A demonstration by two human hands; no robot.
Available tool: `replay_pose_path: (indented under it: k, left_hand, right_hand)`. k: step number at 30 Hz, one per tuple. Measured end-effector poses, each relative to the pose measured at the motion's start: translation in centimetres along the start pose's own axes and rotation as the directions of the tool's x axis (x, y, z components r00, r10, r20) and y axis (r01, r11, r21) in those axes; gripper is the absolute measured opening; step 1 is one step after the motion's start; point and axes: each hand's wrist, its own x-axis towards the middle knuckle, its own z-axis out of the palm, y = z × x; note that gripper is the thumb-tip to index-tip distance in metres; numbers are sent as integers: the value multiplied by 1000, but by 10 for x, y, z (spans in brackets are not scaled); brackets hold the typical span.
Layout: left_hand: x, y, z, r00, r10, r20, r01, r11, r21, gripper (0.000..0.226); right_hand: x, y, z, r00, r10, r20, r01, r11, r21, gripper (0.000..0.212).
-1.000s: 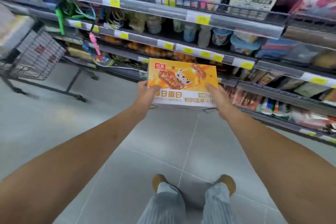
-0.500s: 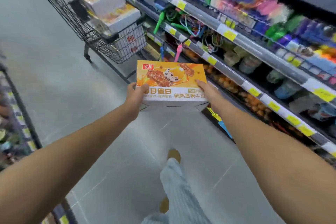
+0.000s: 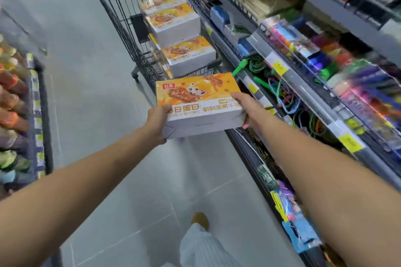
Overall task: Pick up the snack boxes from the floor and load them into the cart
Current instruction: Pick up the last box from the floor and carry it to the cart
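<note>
I hold an orange and white snack box (image 3: 199, 102) flat in front of me at chest height. My left hand (image 3: 157, 120) grips its left end and my right hand (image 3: 245, 105) grips its right end. Just beyond the box stands a black wire shopping cart (image 3: 130, 37), its near end almost touching the box's far edge. Inside the cart lie three matching snack boxes (image 3: 175, 24) stacked in steps, the nearest one (image 3: 191, 55) lowest.
Store shelves (image 3: 303, 84) with coloured cords and packets run along the right, close beside the cart. A low rack of bottles (image 3: 19, 115) stands at the left. Grey tiled aisle floor (image 3: 86, 71) lies between. My leg and shoe (image 3: 199, 221) show below.
I have turned and walked toward the cart, carrying the box with both hands. The cart moved from the upper left to straight ahead, now right behind the box.
</note>
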Motion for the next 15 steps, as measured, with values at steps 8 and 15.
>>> replay_pose_path:
  k: [8,15]
  left_hand:
    - [65,82,12,999,26,-46,-29,997,-68,36]
    - [139,148,27,998,61,-14,-62,997,-41,43]
  right_hand:
    - [89,-76,27,999,-44,-32,43,999,-7,25]
    - [159,-120,41,998,-12,-58,17,997,81,23]
